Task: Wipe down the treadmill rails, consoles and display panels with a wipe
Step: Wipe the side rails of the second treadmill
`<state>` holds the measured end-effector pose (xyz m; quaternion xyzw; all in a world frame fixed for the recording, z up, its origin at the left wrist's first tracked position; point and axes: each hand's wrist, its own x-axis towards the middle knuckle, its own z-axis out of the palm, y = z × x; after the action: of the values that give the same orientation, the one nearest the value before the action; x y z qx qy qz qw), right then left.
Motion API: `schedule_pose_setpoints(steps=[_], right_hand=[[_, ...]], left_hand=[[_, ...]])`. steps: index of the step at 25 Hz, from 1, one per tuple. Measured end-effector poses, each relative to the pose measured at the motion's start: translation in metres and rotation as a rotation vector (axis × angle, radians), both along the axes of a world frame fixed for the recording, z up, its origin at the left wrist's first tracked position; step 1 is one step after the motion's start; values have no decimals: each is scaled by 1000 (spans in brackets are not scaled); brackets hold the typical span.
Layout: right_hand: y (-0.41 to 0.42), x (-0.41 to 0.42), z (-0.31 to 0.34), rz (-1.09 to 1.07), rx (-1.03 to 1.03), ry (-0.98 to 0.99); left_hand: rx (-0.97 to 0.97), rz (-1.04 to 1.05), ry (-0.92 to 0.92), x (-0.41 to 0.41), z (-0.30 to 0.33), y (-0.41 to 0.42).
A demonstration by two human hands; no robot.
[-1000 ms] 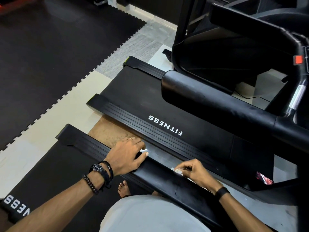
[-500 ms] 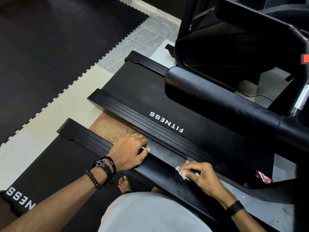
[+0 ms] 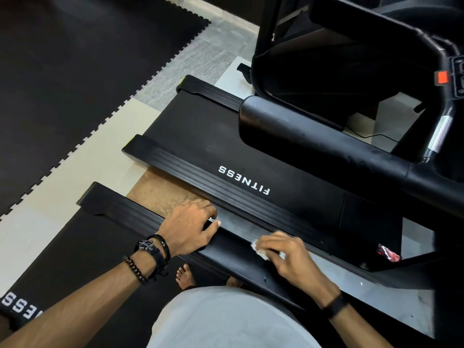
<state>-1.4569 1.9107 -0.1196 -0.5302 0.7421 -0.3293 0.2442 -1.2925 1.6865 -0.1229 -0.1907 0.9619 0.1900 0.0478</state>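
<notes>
I stand on a black treadmill, and its right side rail [image 3: 233,257] runs diagonally below me. My right hand [image 3: 291,257] presses a crumpled white wipe [image 3: 261,249] onto the top of that rail. My left hand [image 3: 190,227], wearing dark bracelets at the wrist, rests on the same rail further back, fingers curled over its outer edge. A second treadmill stands to the right, with a ribbed side rail [image 3: 200,177], a belt deck marked FITNESS [image 3: 243,179], a motor cover [image 3: 313,144] and a console edge [image 3: 452,79] at the top right.
A narrow strip of bare floor [image 3: 163,189] separates the two treadmills. Black interlocking mats [image 3: 75,71] cover the floor to the left, bordered by pale tiles [image 3: 82,159]. My bare foot [image 3: 185,275] stands on the belt. A small red item [image 3: 388,254] lies near the second treadmill's base.
My right hand has slid with the wipe along the rail toward the treadmill's front, and more of the wipe now shows. My left hand has kept its hold on the rail.
</notes>
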Motion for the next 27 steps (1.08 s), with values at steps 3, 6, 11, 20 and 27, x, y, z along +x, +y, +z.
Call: schedule_pose_setpoints(steps=[3,6,11,20,27], right_hand=[[-30,35,23,172,-4,28],[20,35,39,227,-7,39],[13,3,17,-5,39,55],[60,19,30,-126,56,114],[42,85,46,-20,28,116]], left_hand=[[4,-13,-21,1,2,-1],[-10,-7,-20,-1,7,1],[-27,-41,-51,0,9,2],[-124,-151,-82,-13,3,31],[-56,-174,-131,-12,2,27]])
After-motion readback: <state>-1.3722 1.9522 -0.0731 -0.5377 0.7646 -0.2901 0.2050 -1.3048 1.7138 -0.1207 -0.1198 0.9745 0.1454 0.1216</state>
